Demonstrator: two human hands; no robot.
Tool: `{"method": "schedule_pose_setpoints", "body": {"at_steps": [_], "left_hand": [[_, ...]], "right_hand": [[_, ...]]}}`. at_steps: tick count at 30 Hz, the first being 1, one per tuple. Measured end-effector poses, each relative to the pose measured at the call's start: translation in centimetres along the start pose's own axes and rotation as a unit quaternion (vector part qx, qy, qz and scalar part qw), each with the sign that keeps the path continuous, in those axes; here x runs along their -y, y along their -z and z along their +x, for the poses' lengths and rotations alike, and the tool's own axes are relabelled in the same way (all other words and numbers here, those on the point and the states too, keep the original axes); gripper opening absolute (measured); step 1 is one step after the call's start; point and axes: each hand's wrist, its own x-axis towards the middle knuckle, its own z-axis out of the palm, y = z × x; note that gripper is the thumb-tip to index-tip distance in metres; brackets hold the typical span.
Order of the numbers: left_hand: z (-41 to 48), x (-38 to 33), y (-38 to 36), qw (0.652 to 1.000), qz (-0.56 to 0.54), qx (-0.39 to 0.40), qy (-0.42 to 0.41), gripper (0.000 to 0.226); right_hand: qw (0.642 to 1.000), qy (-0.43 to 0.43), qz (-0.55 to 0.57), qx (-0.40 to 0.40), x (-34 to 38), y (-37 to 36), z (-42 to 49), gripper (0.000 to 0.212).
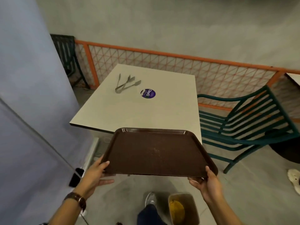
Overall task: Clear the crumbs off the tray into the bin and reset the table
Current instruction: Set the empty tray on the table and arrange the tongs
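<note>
Before a white table (129, 111), a person's left hand (95, 172) and right hand (208, 182) grip the near corners of a brown tray (146, 151), its long axis spanning them, with the bin (192, 208) below, nearer the right hand.

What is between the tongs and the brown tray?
In the head view, bare white table and a round purple sticker lie between tongs and tray.

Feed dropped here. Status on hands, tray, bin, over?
Grip: left hand, right hand on tray near corners. Tray above table edge, faint specks on it. Below, on floor: bin. On table: tongs, clear.
</note>
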Motion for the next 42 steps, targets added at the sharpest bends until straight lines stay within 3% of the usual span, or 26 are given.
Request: {"method": "schedule_pose_setpoints", "body": {"at_steps": [8,14,21,26,31,36,42], "left_hand": [[7.5,-1.2,-1.3,0.996,-0.004,-0.079,0.039,0.037],[14.5,-2.3,-0.8,0.986,0.008,-0.148,0.072,0.036],[22.5,-3.5,0.1,0.980,0.018,-0.153,0.125,0.032],[24.6,-6.6,-1.4,0.983,0.082,-0.140,0.087,0.014],[28.4,-8.2,-1.0,0.973,0.180,-0.124,0.069,0.025],[32.3,-10.8,-0.7,0.952,0.299,-0.062,0.012,0.030],[38.2,-14.2,-0.8,0.931,0.365,0.009,-0.012,0.043]], "right_hand": [[0.993,-0.003,-0.118,-0.031,0.6,-3.5,6.0,0.023],[0.960,-0.073,-0.269,-0.036,1.7,-5.4,13.1,0.026],[0.956,-0.113,-0.267,-0.041,1.3,-9.0,17.5,0.045],[0.952,-0.084,-0.291,-0.046,1.5,-11.8,19.7,0.042],[0.950,-0.087,-0.294,-0.062,2.3,-14.7,22.1,0.043],[0.945,-0.090,-0.299,-0.092,4.0,-17.5,24.9,0.046],[0.946,-0.092,-0.279,-0.138,6.0,-20.3,28.5,0.043]]}}
